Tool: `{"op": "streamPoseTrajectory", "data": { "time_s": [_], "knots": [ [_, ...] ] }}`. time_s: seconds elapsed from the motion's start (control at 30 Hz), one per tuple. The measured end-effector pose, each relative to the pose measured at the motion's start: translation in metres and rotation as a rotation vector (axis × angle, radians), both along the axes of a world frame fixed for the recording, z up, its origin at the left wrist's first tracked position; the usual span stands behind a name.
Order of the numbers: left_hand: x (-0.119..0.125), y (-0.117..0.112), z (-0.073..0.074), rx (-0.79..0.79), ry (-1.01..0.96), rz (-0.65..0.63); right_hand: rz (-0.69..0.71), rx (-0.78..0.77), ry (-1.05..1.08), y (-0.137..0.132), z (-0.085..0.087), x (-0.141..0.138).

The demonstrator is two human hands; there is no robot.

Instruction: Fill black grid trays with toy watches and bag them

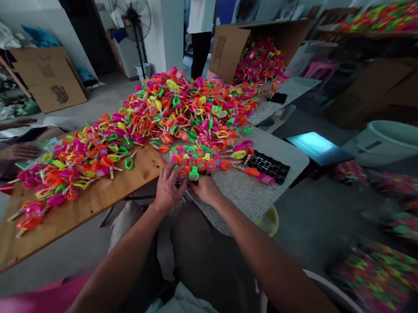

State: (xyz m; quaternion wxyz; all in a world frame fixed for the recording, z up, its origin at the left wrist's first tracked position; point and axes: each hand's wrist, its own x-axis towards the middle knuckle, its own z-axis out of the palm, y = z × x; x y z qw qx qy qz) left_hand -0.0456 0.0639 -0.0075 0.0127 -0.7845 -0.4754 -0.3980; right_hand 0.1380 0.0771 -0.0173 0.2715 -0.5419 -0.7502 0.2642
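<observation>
A person's two bare hands are meeting at the near left edge of a speckled worktop, where a packed block of bright toy watches is lying. The left hand is touching the block's left end with fingers bent; the right hand is reaching under its near side, just below a green watch. Fingertips are partly hiding, so whether either grip is clamping on the block cannot be told. A heap of loose watches is rising behind, spreading leftward over a wooden table, while a black slotted tray is lying by the worktop's right edge. Beyond the right corner, a screen is glowing. At the far end, a cardboard box is spilling more watches. A co-worker's hand is hovering by the table's left edge.
</observation>
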Motion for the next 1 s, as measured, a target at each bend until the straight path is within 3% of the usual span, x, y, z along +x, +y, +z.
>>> {"op": "streamPoseTrajectory", "data": {
  "time_s": [0.2,0.33,0.43,0.57,0.63,0.73,0.83,0.93,1.0],
  "knots": [
    [-0.002,0.0,0.002,-0.017,0.001,-0.022,-0.069,0.035,-0.144,-0.006,-0.007,-0.013],
    [-0.001,-0.001,0.005,-0.017,-0.018,-0.013,-0.022,-0.026,-0.087,-0.012,0.0,-0.009],
    [-0.003,-0.001,0.005,-0.019,-0.024,-0.011,-0.052,-0.052,0.018,-0.015,0.005,0.021],
    [-0.005,0.002,0.001,0.002,-0.03,-0.027,-0.457,0.096,-0.17,0.006,0.009,0.088],
    [-0.005,0.004,0.0,0.011,-0.035,-0.022,-0.556,0.077,-0.352,0.026,0.009,0.116],
    [-0.005,0.004,0.0,0.015,-0.036,-0.021,-0.446,-0.024,-0.549,0.051,0.007,0.136],
    [-0.005,0.002,0.003,0.017,-0.036,-0.034,-0.357,-0.054,-0.629,0.058,0.006,0.138],
    [-0.003,-0.001,0.009,0.03,-0.025,-0.028,-0.371,0.0,-0.598,0.05,0.007,0.137],
    [-0.001,-0.002,0.015,0.047,-0.011,-0.029,-0.462,0.051,-0.515,0.037,0.009,0.135]
  ]
}}
